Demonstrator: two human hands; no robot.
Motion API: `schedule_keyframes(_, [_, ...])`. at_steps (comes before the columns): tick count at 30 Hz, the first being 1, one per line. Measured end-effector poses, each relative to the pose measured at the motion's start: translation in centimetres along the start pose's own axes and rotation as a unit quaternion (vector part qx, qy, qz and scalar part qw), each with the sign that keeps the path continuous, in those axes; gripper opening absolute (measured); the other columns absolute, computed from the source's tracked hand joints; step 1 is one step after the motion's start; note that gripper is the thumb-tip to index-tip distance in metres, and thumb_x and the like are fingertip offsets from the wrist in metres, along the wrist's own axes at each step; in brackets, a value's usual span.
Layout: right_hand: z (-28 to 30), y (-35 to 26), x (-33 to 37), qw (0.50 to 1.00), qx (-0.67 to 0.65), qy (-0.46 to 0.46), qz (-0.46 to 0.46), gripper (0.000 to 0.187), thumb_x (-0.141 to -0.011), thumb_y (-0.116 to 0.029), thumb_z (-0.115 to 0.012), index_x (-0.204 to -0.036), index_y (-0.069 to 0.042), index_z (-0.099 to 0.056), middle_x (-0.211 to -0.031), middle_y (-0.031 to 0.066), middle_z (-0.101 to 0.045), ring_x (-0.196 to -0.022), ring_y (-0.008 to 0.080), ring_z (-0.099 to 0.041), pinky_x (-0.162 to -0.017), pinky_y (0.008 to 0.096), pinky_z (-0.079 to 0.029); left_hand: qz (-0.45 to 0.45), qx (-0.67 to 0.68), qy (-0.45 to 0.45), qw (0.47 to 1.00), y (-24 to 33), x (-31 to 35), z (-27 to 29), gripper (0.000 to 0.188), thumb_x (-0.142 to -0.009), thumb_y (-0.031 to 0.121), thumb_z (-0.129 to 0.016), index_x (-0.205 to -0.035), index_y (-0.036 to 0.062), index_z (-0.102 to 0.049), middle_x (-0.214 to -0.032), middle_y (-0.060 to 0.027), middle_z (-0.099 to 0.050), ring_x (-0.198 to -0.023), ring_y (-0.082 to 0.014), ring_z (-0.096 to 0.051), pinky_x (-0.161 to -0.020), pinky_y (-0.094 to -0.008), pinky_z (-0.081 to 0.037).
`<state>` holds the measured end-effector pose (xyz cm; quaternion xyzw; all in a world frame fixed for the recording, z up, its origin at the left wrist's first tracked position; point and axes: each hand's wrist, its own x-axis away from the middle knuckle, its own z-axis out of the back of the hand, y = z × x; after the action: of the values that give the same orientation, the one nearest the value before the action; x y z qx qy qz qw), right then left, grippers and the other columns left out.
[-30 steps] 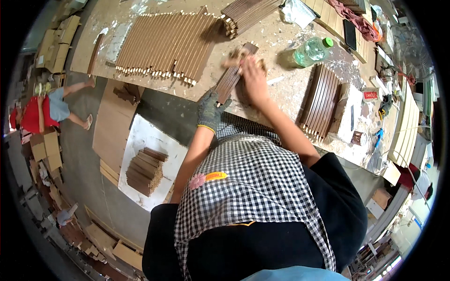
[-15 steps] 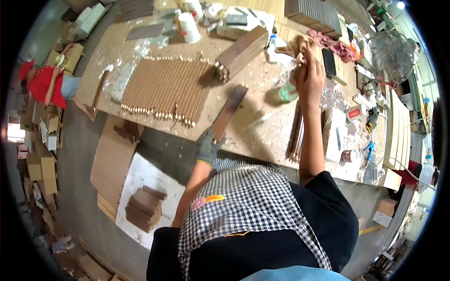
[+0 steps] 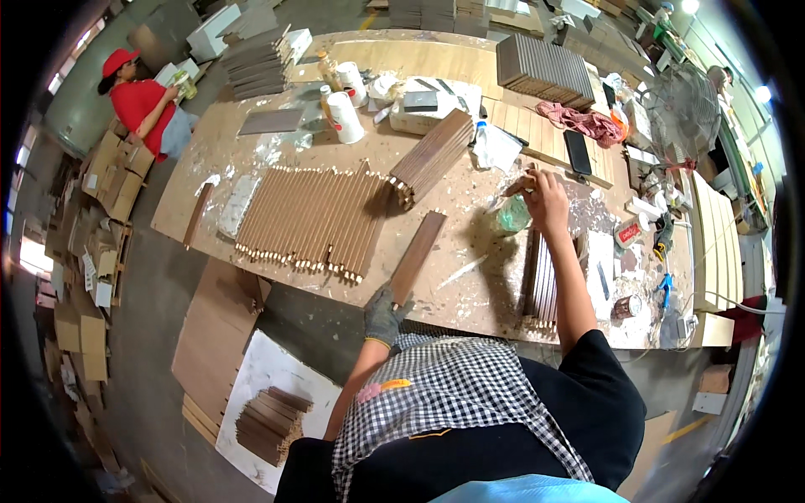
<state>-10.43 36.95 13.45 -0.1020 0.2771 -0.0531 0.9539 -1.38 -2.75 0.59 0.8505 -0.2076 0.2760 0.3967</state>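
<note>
My left hand (image 3: 386,316), in a grey glove, grips the near end of a brown wooden slat (image 3: 421,254), which slants away over the table's front edge. To the right, my bare right hand (image 3: 547,203) has its fingers closed on a small bunched brown rag (image 3: 522,182), mostly hidden by the fingers. It is right over a green translucent jar (image 3: 511,216); whether the rag touches the jar I cannot tell. Left of the slat lies a row of brown slats (image 3: 310,222) with pale ends. Behind it, a stack of slats (image 3: 434,155) rests at an angle.
More slats (image 3: 541,281) lie below my right forearm. A black phone (image 3: 577,152), a red patterned cloth (image 3: 583,124) and white bottles (image 3: 344,117) stand or lie farther back. A board with stacked slats (image 3: 272,423) is low at left. A person in red (image 3: 138,105) is at far left.
My right hand has come back from the far side of the table to the green jar, bringing the rag. The left hand still grips the slat. The view has shifted, showing more of the far table.
</note>
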Motion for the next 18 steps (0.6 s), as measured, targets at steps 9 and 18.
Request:
schedule_keyframes(9, [1.6,0.3,-1.5,0.98,-0.187,0.011,0.07,0.039,-0.077,-0.006,-0.066,-0.112,-0.006,-0.051,-0.098,0.0147,-0.059,-0.084,0.0348,-0.06,-0.071,0.0408,-0.05,-0.006,0.002,-0.013,1.0,-0.5,-0.9,1.3,0.039,-0.1,0.016,-0.052,-0.135,-0.0006,-0.051,-0.123,-0.0192,-0.057,-0.106,-0.0345,-0.064,-0.082,-0.0447,-0.061])
schedule_keyframes(18, [-1.2,6.0,4.0,0.442,-0.835,0.04,-0.324,0.042,-0.099,-0.036,-0.055,-0.126,-0.004,-0.057,-0.119,0.0097,-0.064,-0.105,0.0255,-0.064,-0.087,0.0411,-0.055,-0.121,-0.085,-0.067,0.987,-1.8,-1.8,2.6,0.034,-0.095,0.011,-0.061,-0.126,-0.0013,-0.056,-0.116,-0.0164,-0.061,-0.104,-0.0314,-0.064,-0.08,-0.0436,-0.062])
